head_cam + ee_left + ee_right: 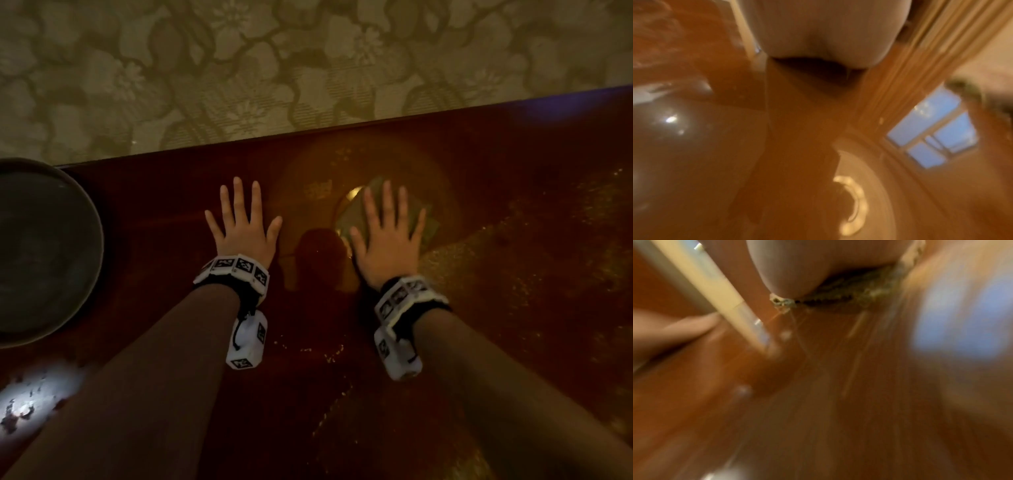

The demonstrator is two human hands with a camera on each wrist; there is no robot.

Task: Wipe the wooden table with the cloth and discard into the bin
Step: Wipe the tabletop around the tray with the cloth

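The glossy dark red wooden table point(342, 359) fills the lower half of the head view. My right hand point(385, 229) lies flat with straight, spread fingers on a folded greenish cloth point(426, 224), pressing it to the tabletop. The cloth's woven edge point(849, 293) shows under the heel of that hand in the blurred right wrist view. My left hand point(243, 219) rests flat on bare wood to the left of the cloth, fingers spread, holding nothing. A round dark bin point(44, 253) stands at the table's left edge. Fine pale crumbs point(534, 260) are scattered over the wood to the right.
Beyond the table's far edge point(342, 128) lies a floral-patterned carpet point(239, 68). A bright light reflection point(30, 401) glares on the wood at lower left. The left wrist view shows only the heel of the hand point(824, 32) and reflections in the polished surface.
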